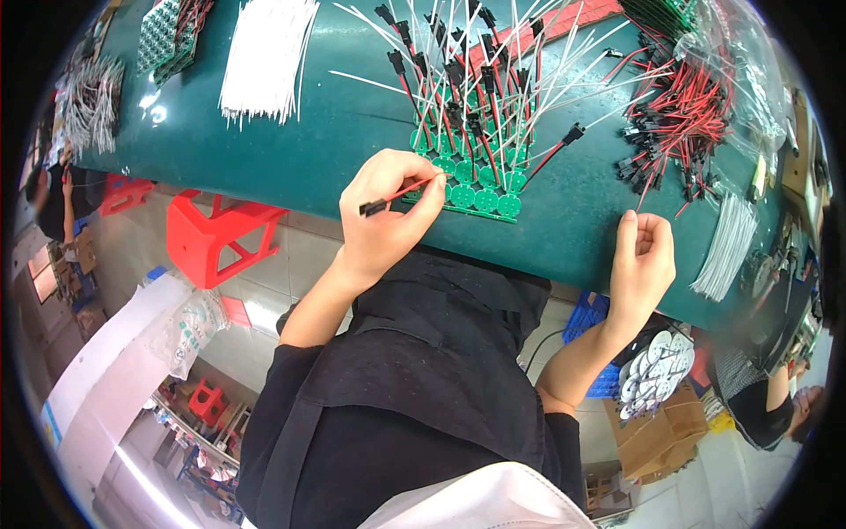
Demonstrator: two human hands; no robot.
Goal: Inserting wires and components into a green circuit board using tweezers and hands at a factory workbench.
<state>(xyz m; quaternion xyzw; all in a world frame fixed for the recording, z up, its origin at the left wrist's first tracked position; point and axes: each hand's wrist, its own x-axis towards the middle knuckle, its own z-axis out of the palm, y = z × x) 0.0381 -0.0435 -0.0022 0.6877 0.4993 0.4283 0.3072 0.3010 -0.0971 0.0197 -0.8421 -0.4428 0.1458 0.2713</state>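
Observation:
My left hand (388, 207) is closed in a pinch on a short red-and-black connector wire (407, 189). Its black plug (374, 208) sticks out to the left, and its bare end meets the near-left part of a green circuit board panel (485, 199). Many wires with black plugs and thin white wires (564, 84) stand up from that panel. At the right, my right hand (643, 260) has thumb and forefinger pressed together on the end of a thin wire (645, 192). That wire leads up to a heap of red-and-black connector wires (683, 119).
A bundle of white wires (267, 62) lies at the back left, with more green panels (172, 44) beyond. Grey-white wires (727, 247) lie right of my right hand; a clear plastic bag (740, 62) is behind the heap. Red stools (216, 238) stand below the table's left edge.

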